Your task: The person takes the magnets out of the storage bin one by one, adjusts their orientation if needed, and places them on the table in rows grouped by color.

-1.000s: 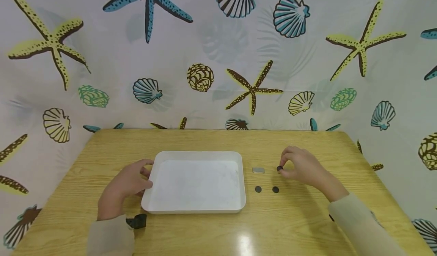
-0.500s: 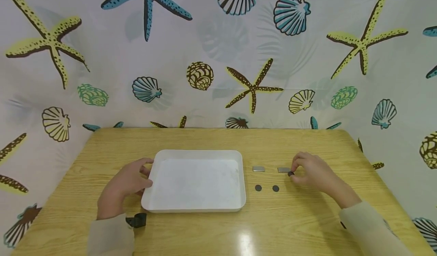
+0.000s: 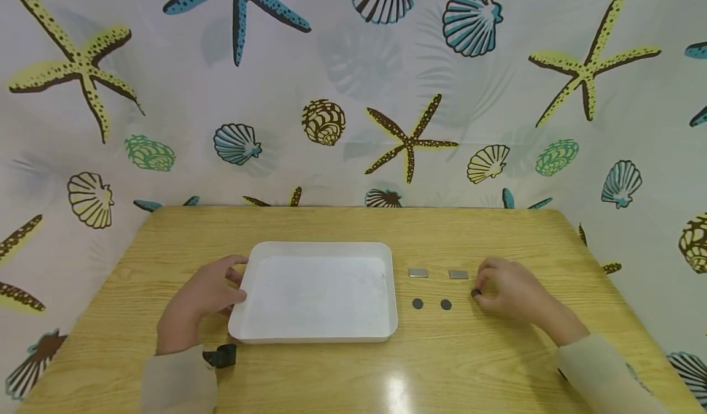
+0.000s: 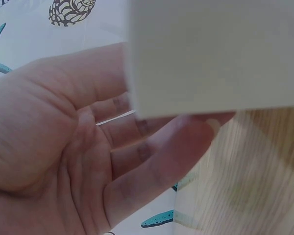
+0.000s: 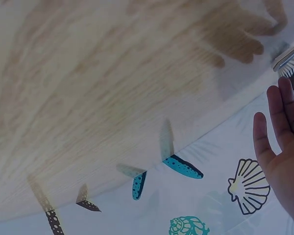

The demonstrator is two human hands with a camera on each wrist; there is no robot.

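Note:
A shallow white tray (image 3: 312,297) lies on the table, and my left hand (image 3: 201,297) grips its left side. The thumb and fingers lie at the rim; in the left wrist view the tray wall (image 4: 215,58) hides some fingertips. To the right of the tray, my right hand (image 3: 510,291) pinches a small black disc (image 3: 476,293) between thumb and fingertips, low over the table. Two more black discs, a left one (image 3: 417,303) and a right one (image 3: 445,304), lie flat nearby. Behind them are two grey metal-looking rectangular pieces, a left one (image 3: 418,273) and a right one (image 3: 458,274).
The wooden table (image 3: 353,377) ends at the back against a white curtain (image 3: 265,83) printed with shells and starfish, which also hangs at both sides. A black strap piece (image 3: 221,356) shows at the left wrist, close to the tray's near-left corner.
My right hand has moved right and then nearer to me with the black disc, uncovering the right rectangular piece. The left hand and the tray have stayed in place.

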